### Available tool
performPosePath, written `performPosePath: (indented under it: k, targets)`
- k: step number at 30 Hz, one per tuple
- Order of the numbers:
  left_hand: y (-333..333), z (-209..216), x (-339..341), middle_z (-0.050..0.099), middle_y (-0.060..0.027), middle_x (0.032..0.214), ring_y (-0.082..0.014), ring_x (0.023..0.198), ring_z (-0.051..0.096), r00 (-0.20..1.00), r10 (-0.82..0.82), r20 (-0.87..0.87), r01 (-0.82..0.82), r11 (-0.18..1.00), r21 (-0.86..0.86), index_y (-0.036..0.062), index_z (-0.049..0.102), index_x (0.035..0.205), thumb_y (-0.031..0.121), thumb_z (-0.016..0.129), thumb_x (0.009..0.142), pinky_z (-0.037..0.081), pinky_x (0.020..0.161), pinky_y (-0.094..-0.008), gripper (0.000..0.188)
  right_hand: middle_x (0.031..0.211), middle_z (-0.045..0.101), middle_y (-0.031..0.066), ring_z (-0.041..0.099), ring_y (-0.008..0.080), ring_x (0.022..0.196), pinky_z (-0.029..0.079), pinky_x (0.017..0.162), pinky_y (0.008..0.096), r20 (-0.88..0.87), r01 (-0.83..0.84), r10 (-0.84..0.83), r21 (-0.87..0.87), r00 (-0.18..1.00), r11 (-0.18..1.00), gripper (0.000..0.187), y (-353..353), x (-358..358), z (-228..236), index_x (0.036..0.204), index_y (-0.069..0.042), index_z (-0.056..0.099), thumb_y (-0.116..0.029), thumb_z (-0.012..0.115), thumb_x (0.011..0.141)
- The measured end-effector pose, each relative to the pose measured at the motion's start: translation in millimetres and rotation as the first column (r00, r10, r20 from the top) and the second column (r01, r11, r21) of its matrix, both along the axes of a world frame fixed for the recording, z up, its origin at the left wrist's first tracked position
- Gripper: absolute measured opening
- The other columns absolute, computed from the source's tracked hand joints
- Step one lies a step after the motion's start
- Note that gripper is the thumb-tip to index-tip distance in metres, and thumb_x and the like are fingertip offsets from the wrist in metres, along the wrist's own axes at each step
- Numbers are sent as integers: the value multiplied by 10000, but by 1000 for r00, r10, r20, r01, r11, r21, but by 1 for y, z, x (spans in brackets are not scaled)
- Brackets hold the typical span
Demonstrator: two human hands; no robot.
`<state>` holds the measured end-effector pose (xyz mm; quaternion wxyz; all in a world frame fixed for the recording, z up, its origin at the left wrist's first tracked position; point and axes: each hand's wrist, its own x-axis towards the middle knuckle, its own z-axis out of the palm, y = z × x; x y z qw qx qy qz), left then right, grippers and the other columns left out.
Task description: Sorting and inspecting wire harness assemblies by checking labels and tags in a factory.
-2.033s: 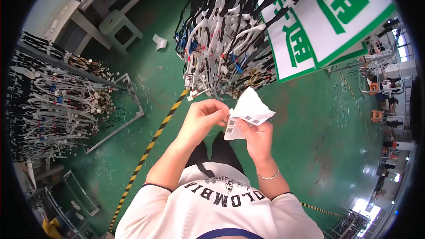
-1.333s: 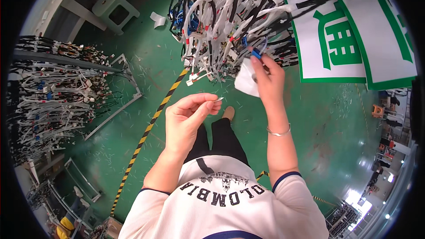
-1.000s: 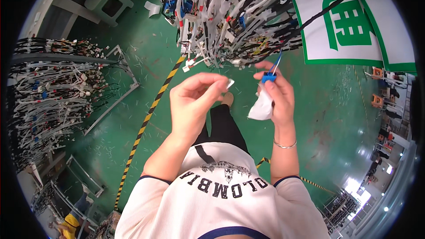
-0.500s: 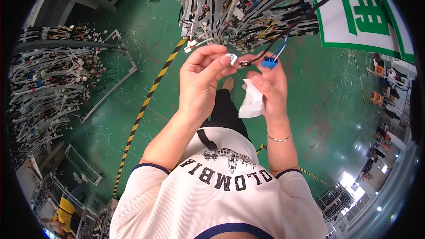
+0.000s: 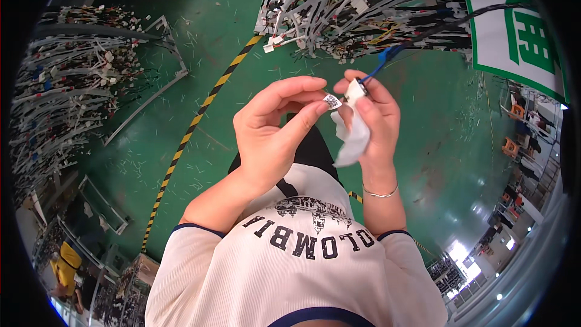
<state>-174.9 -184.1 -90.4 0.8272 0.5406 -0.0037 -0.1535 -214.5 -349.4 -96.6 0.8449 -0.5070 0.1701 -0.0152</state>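
Note:
Between the thumb and forefinger of my left hand (image 5: 266, 127) is pinched a small white sticker label (image 5: 332, 102) printed with a square code. My right hand (image 5: 381, 118) grips a white connector (image 5: 355, 90) at its fingertips. A loose, creased sheet of white paper (image 5: 354, 144) hangs from the same hand, under the thumb. Blue wires (image 5: 375, 72) run from the connector up to a dark cable (image 5: 433, 29), with a blue piece (image 5: 385, 56) along them. The label is close to the connector; whether they touch, I cannot tell.
A dense bundle of wire harnesses (image 5: 351, 12) hangs ahead, beside a white sign with a green border (image 5: 484, 42). More harnesses (image 5: 78, 97) fill the left side by a metal frame (image 5: 142, 106). Black-and-yellow tape (image 5: 203, 112) marks the green floor (image 5: 436, 145).
My right hand has turned the cable end, so a white connector now shows at the fingertips and the blue piece sits farther off. My left hand has moved slightly left and nearer me with the label.

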Motion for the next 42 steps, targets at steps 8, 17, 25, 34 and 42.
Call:
performPosePath:
  k: [8,17,25,34,42]
  targets:
    - [10,5,-1,698,-94,1024,-148,917,681,983,4,184,-30,989,142,-32,653,1142,-82,688,843,551,800,-267,305,1238,614,166,543,41,792,410,646,178,55,-219,229,-146,972,965,331,4,-13,14,1032,39,685,-153,672,763]
    - [5,10,-5,711,-88,908,-150,821,686,933,46,357,-169,932,319,1,681,1090,-95,719,789,557,721,-257,317,1210,632,165,531,56,791,392,619,185,147,-106,185,-428,972,898,371,10,-16,14,1079,35,709,-110,698,738]
    - [4,11,-4,710,-90,899,-144,800,685,919,111,378,-241,918,315,-9,686,1049,-90,728,791,559,697,-253,273,1269,613,202,526,57,738,442,645,200,199,-106,247,-534,948,838,381,6,-23,13,1064,34,719,-117,730,714]
    - [6,11,-7,717,-95,924,-143,809,689,917,63,393,-212,913,349,-12,686,1061,-78,735,791,562,735,-258,282,1221,623,147,544,69,801,422,625,192,203,-70,185,-472,962,879,374,12,-20,10,1122,50,689,-83,711,773]
    - [18,20,6,703,-126,1002,-167,939,683,959,-146,-244,181,976,125,-69,647,1138,-59,708,841,552,831,-268,304,1236,615,145,567,87,853,431,627,195,194,-62,186,-511,963,857,364,11,-18,11,1109,48,695,-64,706,762]
